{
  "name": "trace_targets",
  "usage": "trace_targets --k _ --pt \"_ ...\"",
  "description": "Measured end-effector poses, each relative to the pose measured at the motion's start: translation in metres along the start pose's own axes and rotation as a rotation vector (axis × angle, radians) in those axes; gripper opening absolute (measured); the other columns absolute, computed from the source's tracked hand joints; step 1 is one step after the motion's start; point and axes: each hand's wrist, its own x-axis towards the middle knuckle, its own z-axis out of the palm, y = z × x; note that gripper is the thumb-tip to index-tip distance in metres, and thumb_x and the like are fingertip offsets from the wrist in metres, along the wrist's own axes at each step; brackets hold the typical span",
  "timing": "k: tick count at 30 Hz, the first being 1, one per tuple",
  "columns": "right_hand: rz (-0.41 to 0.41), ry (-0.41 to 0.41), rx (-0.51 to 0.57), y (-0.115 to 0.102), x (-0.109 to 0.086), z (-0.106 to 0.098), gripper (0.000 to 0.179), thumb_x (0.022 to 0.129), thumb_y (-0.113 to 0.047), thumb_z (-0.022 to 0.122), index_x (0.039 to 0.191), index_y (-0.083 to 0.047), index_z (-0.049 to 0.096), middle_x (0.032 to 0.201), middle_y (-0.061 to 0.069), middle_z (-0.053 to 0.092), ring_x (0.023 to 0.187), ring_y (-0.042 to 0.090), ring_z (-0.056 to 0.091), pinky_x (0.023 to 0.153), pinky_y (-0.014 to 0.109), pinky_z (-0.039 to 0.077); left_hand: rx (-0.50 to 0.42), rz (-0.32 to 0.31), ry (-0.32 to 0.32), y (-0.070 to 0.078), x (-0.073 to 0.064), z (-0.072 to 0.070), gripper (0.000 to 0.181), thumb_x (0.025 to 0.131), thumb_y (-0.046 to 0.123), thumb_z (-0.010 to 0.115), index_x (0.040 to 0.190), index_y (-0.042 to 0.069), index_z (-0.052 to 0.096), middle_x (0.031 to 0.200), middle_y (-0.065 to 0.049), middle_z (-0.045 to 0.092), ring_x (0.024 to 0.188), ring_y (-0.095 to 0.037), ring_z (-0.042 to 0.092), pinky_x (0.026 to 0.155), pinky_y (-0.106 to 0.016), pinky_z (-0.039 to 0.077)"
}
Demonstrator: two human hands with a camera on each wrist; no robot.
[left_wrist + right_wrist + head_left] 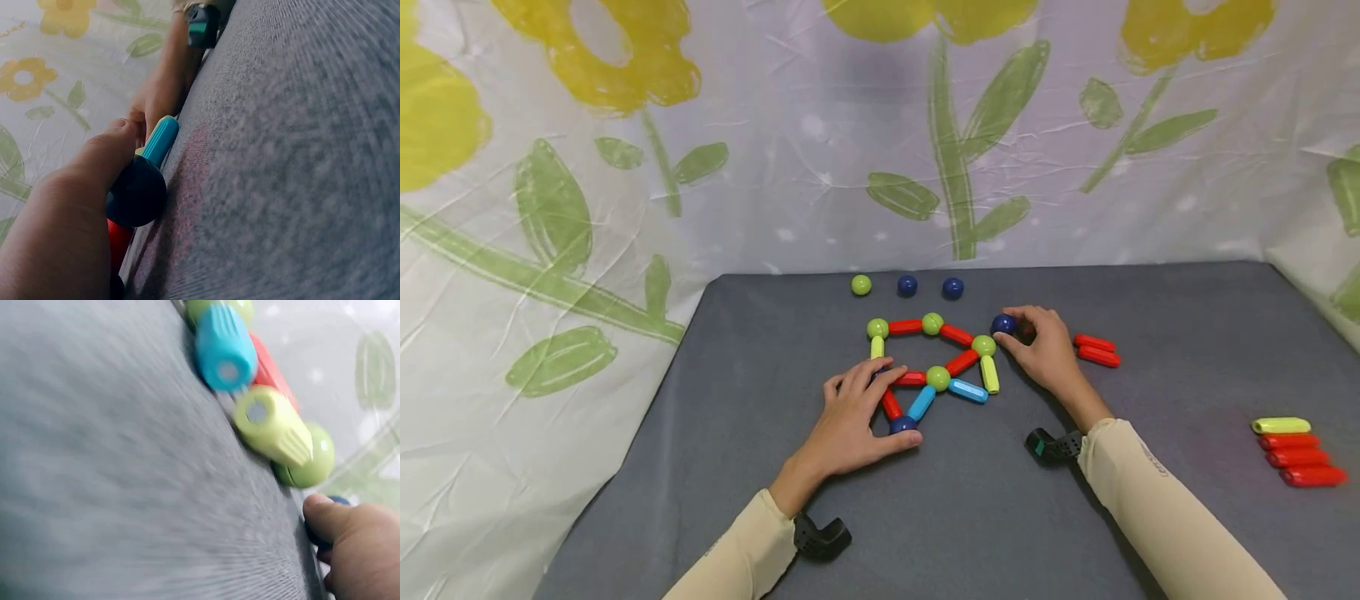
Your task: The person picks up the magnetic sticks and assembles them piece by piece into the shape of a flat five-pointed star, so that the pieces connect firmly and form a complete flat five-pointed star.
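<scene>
My right hand [1043, 343] pinches a dark blue ball [1002, 324] between thumb and fingers, just right of a shape of joined rods and balls. In the right wrist view the thumb [328, 515] mostly covers that ball. My left hand [848, 417] spreads over the shape's left side, its thumb beside another dark blue ball [902, 425] and its fingers over the left corner. Red rods [906, 327] and green balls [937, 378] form the closed outline. A blue rod [967, 391] and a yellow-green rod [990, 375] have free ends pointing toward each other.
Behind the shape stand a loose green ball [861, 285] and two dark blue balls [907, 286]. Two red rods [1097, 356] lie right of my right hand. Farther right, a yellow-green rod [1281, 425] lies beside several red rods [1298, 457]. A flower-printed cloth [820, 167] borders the grey table.
</scene>
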Motion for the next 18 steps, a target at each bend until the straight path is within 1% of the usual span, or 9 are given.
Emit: trace_targets --k 5,9,12,14,18 --pt "-0.01 0.011 -0.005 -0.006 -0.014 -0.002 0.039 0.088 -0.012 0.08 0.124 0.0 0.069 0.104 0.021 0.069 0.089 0.031 0.053 0.077 0.037 0.036 -0.001 0.002 0.007 -0.001 0.0 0.0 0.089 0.082 0.075 0.064 0.156 0.031 0.04 0.163 0.001 0.032 0.151 -0.026 0.027 0.113 -0.061 0.017" --pt "0.007 0.027 0.006 -0.01 -0.024 -0.005 0.039 0.088 -0.012 0.08 0.123 -0.001 0.068 0.106 0.02 0.069 0.088 0.03 0.052 0.077 0.036 0.035 -0.006 -0.003 0.008 -0.001 0.001 0.001 0.089 0.082 0.074 0.066 0.155 0.031 0.041 0.163 0.001 0.031 0.154 -0.029 0.021 0.112 -0.061 0.018" --pt "0.015 0.036 0.017 -0.013 -0.031 -0.008 0.038 0.088 -0.011 0.08 0.123 0.0 0.068 0.103 0.02 0.067 0.087 0.029 0.049 0.077 0.035 0.033 -0.019 -0.012 0.013 -0.002 0.002 0.001 0.088 0.082 0.072 0.066 0.155 0.03 0.04 0.163 0.001 0.03 0.156 -0.031 0.014 0.113 -0.061 0.018" --pt "0.017 0.035 0.022 -0.014 -0.035 -0.009 0.038 0.088 -0.011 0.08 0.122 -0.001 0.067 0.101 0.019 0.067 0.086 0.027 0.048 0.077 0.034 0.032 -0.034 -0.011 0.022 -0.002 0.001 0.001 0.087 0.084 0.068 0.067 0.156 0.027 0.04 0.164 -0.001 0.029 0.157 -0.033 0.011 0.114 -0.062 0.017" --pt "0.018 0.028 0.022 -0.018 -0.044 -0.012 0.037 0.086 -0.013 0.081 0.119 -0.001 0.069 0.098 0.017 0.067 0.085 0.025 0.047 0.077 0.034 0.032 -0.067 0.004 0.035 -0.002 0.001 0.0 0.08 0.088 0.053 0.065 0.156 0.021 0.04 0.165 -0.004 0.027 0.158 -0.033 0.005 0.114 -0.063 0.014"
